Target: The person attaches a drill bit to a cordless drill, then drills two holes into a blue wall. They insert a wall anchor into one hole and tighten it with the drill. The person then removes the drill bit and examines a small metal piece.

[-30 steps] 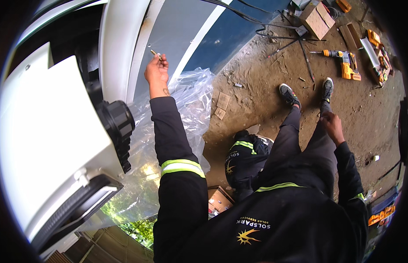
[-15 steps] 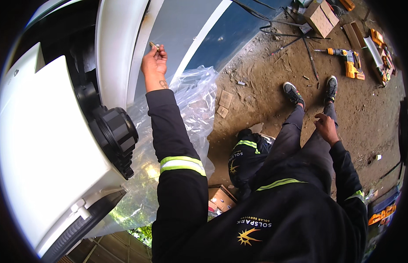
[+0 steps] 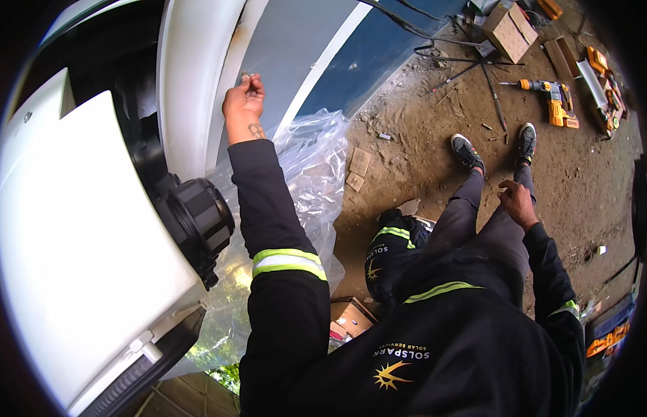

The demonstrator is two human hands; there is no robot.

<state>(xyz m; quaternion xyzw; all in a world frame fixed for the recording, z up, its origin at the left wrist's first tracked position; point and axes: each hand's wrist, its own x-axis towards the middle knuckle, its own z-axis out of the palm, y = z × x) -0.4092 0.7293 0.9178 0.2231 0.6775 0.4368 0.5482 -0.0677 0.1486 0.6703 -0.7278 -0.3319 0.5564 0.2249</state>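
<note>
My left hand (image 3: 244, 110) is raised beside the grey and white painted wall (image 3: 285, 42), its fingers pinched together. Between the fingertips sits a small brass-coloured metal piece (image 3: 246, 76), mostly covered, so its exact kind does not show. To the left of that arm stands a large white casing (image 3: 80, 208) with a black ribbed round fitting (image 3: 202, 212) on its side. Clear plastic sheeting (image 3: 313, 167) hangs behind my left forearm. My right hand (image 3: 519, 206) rests by my thigh, fingers loosely bent and slightly apart, with nothing visible in it.
On the dirt floor (image 3: 421, 149) at the far right lie a yellow and black power drill (image 3: 556, 101), an open toolbox (image 3: 601, 97) and a cardboard box (image 3: 511, 33). Black cables and rods (image 3: 487, 69) spread near the wall. A dark jacket (image 3: 396, 247) lies beside my leg.
My left fingers have closed further around the small brass-coloured piece, hiding more of it. The white casing has shifted slightly right in view. My right hand stays in place.
</note>
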